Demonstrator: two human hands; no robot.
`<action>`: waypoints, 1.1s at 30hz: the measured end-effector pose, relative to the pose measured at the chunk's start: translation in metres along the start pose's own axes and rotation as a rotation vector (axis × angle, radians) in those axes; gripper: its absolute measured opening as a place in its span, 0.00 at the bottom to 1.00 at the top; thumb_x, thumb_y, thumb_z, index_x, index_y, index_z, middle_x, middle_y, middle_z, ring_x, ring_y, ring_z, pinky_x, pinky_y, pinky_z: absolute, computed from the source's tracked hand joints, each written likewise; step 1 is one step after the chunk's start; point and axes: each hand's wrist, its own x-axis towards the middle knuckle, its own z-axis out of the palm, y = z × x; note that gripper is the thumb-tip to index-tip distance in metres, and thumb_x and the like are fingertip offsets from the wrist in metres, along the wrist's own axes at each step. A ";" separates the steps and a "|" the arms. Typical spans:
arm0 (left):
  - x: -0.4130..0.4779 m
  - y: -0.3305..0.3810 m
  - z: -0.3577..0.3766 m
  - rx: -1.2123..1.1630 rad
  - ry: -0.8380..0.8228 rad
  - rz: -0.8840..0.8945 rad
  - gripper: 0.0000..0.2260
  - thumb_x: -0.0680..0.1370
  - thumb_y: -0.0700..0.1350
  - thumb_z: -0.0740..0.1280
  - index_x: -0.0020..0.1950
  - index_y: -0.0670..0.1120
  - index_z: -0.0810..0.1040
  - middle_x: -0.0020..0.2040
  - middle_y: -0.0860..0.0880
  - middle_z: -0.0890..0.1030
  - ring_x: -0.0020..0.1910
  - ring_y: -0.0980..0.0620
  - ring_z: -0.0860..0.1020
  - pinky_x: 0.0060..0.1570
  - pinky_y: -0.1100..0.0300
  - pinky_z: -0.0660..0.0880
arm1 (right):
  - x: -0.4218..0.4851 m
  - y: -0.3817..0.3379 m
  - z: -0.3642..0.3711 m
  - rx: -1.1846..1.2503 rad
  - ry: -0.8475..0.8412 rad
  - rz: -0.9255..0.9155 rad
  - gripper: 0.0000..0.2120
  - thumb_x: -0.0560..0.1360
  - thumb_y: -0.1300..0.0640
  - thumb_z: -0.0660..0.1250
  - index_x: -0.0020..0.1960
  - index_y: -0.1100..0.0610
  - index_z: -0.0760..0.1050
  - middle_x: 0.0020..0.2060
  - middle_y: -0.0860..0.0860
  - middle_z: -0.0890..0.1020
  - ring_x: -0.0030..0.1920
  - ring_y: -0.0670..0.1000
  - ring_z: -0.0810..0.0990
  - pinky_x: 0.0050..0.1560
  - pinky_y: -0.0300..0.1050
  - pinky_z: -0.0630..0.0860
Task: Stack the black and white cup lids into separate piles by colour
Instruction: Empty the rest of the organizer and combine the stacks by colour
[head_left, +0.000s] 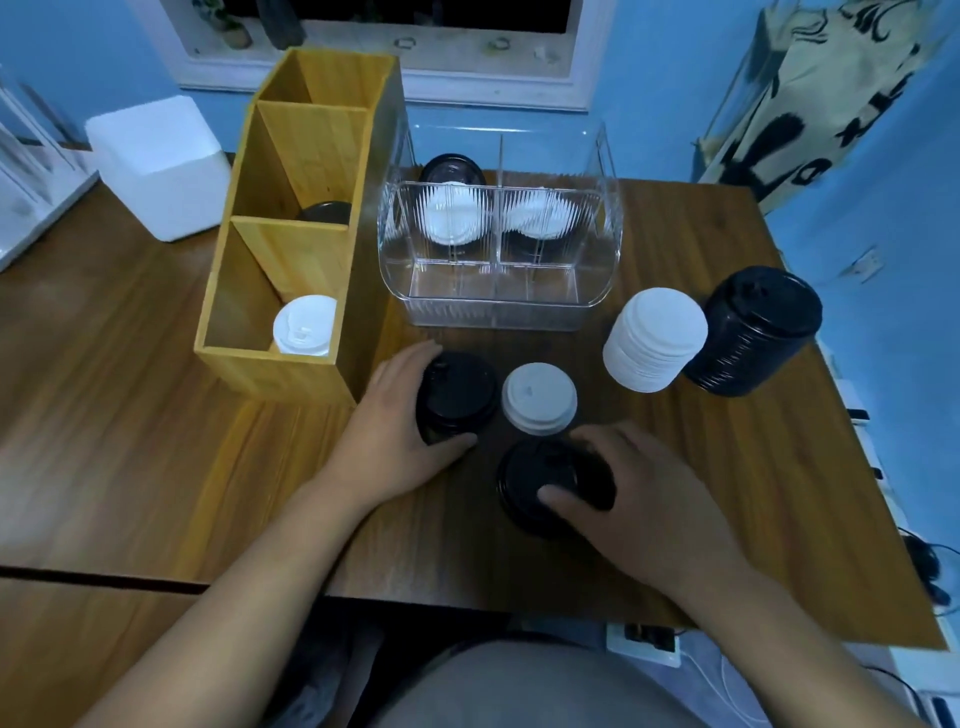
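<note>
Seen on my remote feed, both bare forearms reached in from the lower edge, angled toward each other. The left hand (395, 415) was turned on its side, fingers and thumb curved round a black lid stack (457, 395). The right hand (644, 499) sat nearer me, back upward, its thumb pressed on top of a black lid pile (540, 473) and its fingers hooked over the far rim. The hands were close but did not touch.
</note>
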 end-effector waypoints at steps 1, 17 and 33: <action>-0.003 0.000 0.000 0.011 0.013 -0.005 0.43 0.68 0.55 0.81 0.77 0.47 0.65 0.74 0.51 0.69 0.73 0.55 0.65 0.72 0.68 0.57 | -0.001 -0.003 0.005 -0.047 -0.018 -0.007 0.34 0.69 0.22 0.57 0.66 0.41 0.67 0.58 0.39 0.72 0.55 0.42 0.73 0.50 0.41 0.77; -0.006 0.000 -0.001 0.017 0.017 -0.046 0.43 0.67 0.56 0.81 0.77 0.47 0.66 0.69 0.52 0.73 0.70 0.54 0.68 0.69 0.62 0.64 | 0.009 -0.016 0.031 0.002 -0.004 -0.289 0.39 0.70 0.29 0.65 0.74 0.47 0.62 0.70 0.43 0.67 0.69 0.45 0.66 0.68 0.45 0.70; -0.002 0.003 0.000 -0.008 0.021 -0.107 0.50 0.63 0.61 0.82 0.78 0.46 0.65 0.67 0.54 0.75 0.68 0.55 0.69 0.67 0.63 0.66 | 0.114 -0.055 0.001 -0.049 -0.111 -0.405 0.40 0.71 0.33 0.69 0.77 0.47 0.62 0.74 0.44 0.67 0.72 0.46 0.62 0.70 0.41 0.59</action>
